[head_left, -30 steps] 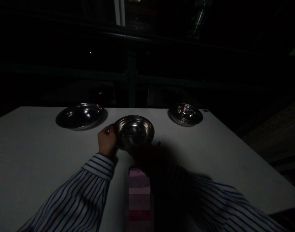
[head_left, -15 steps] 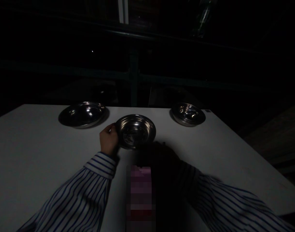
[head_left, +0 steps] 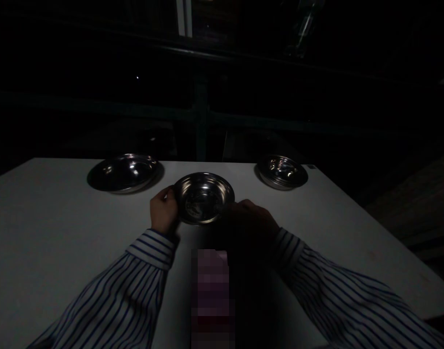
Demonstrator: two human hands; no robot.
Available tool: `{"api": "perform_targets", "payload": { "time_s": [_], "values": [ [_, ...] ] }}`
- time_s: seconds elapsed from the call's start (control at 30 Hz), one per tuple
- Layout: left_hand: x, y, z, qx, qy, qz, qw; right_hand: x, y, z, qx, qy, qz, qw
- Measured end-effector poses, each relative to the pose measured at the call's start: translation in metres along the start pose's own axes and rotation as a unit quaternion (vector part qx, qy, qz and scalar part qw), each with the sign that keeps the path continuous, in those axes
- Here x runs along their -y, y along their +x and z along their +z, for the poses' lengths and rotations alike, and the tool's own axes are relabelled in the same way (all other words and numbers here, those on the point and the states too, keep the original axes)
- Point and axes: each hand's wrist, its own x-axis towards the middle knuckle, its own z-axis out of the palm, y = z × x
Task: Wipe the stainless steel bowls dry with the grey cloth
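A small steel bowl (head_left: 203,196) stands on the white table (head_left: 62,232) in front of me. My left hand (head_left: 163,211) is closed on the bowl's left rim. In deep shadow, my right hand (head_left: 252,218) lies against the bowl's right rim; its fingers reach to the rim, but how they grip is too dark to make out. Both arms wear blue-striped white sleeves.
A wide steel plate (head_left: 123,172) rests at the back left of the table. A stack of small steel bowls (head_left: 283,170) sits at the back right near the far edge. A blurred pinkish object (head_left: 210,291) hangs below my view. The room beyond is dark.
My right hand has come out of the shadow and moved up to the bowl's right rim. The left hand has stayed on the left rim.
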Motion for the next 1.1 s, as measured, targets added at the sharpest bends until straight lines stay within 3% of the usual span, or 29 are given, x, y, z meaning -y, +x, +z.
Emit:
{"api": "perform_targets", "payload": {
  "time_s": [0.1, 0.23, 0.4, 0.6, 0.8, 0.97, 1.1],
  "values": [
    [0.000, 0.000, 0.000, -0.004, 0.001, 0.001, 1.000, -0.001, -0.001, 0.001, -0.008, -0.003, 0.021, 1.000],
    [0.001, -0.001, 0.000, -0.001, 0.003, 0.004, 1.000, 0.003, -0.005, 0.008, -0.050, 0.015, -0.045, 0.998],
    [0.003, -0.001, 0.001, 0.005, 0.006, 0.007, 1.000, -0.004, 0.002, 0.001, 0.017, 0.008, 0.020, 1.000],
    [0.001, -0.001, 0.000, 0.020, 0.005, 0.008, 1.000, 0.001, -0.002, -0.003, 0.004, 0.017, -0.010, 1.000],
    [-0.001, -0.003, 0.000, 0.021, 0.001, 0.003, 1.000, -0.015, 0.005, -0.003, 0.038, -0.020, 0.048, 0.998],
    [-0.001, -0.003, 0.001, 0.024, -0.005, 0.003, 1.000, -0.005, 0.001, -0.008, 0.044, 0.013, 0.001, 0.999],
    [0.001, -0.002, 0.002, 0.026, -0.012, 0.003, 1.000, -0.014, 0.007, -0.015, 0.052, 0.016, 0.043, 0.998]
  ]
}}
